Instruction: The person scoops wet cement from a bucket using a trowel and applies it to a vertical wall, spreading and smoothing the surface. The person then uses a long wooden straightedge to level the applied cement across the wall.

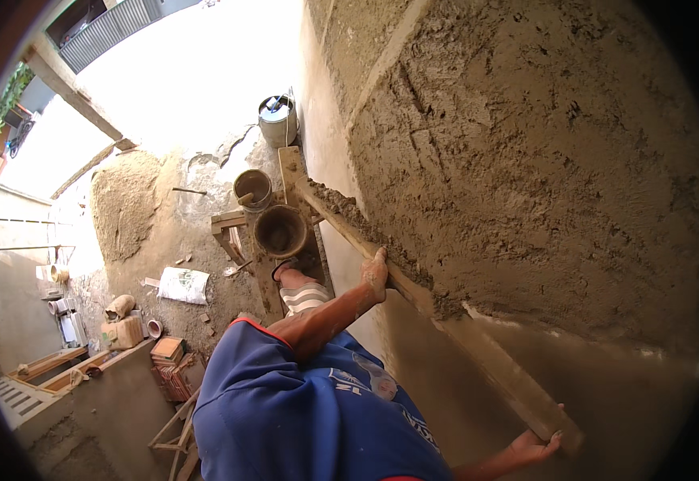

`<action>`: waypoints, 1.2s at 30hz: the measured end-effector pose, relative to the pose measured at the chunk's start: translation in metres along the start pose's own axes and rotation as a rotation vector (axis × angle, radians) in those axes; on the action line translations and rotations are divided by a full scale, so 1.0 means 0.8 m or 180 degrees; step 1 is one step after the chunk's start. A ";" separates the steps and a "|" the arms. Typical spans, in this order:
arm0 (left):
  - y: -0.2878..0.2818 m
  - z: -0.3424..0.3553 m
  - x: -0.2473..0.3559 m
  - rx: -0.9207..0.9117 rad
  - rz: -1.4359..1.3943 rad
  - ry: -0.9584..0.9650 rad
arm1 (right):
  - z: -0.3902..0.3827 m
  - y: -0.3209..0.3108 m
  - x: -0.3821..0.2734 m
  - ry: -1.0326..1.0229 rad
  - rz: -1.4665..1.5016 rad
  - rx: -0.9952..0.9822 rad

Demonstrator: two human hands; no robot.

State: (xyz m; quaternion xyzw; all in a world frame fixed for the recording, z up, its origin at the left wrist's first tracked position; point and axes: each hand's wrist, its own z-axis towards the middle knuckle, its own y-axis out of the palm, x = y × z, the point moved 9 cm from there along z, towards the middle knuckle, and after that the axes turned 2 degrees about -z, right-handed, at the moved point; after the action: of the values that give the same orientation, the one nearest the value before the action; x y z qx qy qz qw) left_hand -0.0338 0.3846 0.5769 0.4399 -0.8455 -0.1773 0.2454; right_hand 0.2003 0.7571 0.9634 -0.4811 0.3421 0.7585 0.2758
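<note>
A long wooden straightedge board (494,367) slants across the wall from upper left to lower right, held in both hands. My left hand (375,275) is wrapped round its upper middle. Near its lower right end, my right hand (535,449) grips the edge, partly hidden by the board. Scraped-off wet mortar (340,205) lies heaped along the board's upper edge. Above it, the wall carries rough, wet plaster (526,176) with gouges; the wall below looks smoother and darker.
A mortar-coated bucket (281,232) and a second bucket (251,189) with a tool in it stand by my foot on a wooden scaffold (291,170). Farther off are a drum (277,128), a sand heap (125,208), a white sack (182,285) and stacked tiles (174,373).
</note>
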 end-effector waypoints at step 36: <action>-0.081 0.127 0.027 -0.0053 -0.2160 -0.0581 | -0.087 0.364 -0.028 -0.0888 -0.0181 -0.1585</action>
State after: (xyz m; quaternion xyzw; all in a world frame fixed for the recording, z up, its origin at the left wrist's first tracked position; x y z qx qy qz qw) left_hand -0.0599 0.3396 0.4664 0.6761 -0.6681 -0.2941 0.0995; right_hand 0.0284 0.5220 1.0365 -0.4344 0.0905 0.8700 0.2147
